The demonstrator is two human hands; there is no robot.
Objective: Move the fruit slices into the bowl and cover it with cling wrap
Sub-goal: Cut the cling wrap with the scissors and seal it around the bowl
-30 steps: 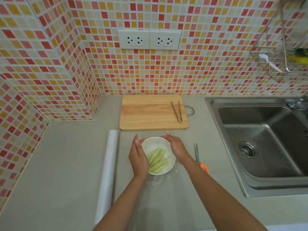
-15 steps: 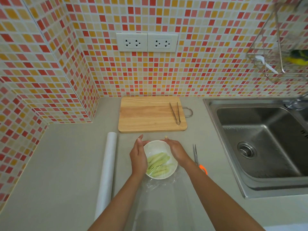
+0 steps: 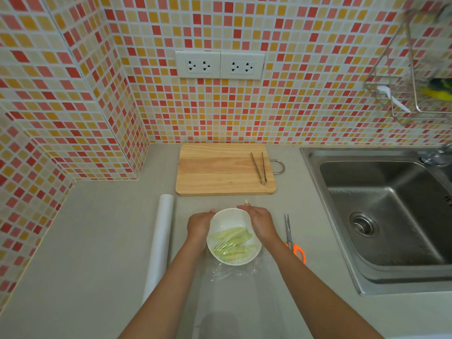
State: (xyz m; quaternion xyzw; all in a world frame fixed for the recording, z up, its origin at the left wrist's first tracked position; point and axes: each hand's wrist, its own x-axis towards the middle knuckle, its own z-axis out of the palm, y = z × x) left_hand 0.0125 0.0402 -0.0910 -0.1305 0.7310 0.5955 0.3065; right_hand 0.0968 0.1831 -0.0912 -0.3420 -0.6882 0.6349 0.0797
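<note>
A white bowl stands on the grey counter and holds several pale green fruit slices. Clear cling wrap lies over the bowl and trails loose on the counter toward me. My left hand presses against the bowl's left side, fingers curled along the rim. My right hand rests on the right rim, fingers bent over the wrap. The cling wrap roll lies lengthwise to the left of the bowl.
A wooden cutting board sits behind the bowl with metal tongs on its right part. Orange-handled scissors lie right of the bowl. A steel sink fills the right side. Tiled walls close the back and left.
Both hands have slid slightly along the bowl's sides toward its far rim, smoothing the wrap. The bowl stays where it was.
</note>
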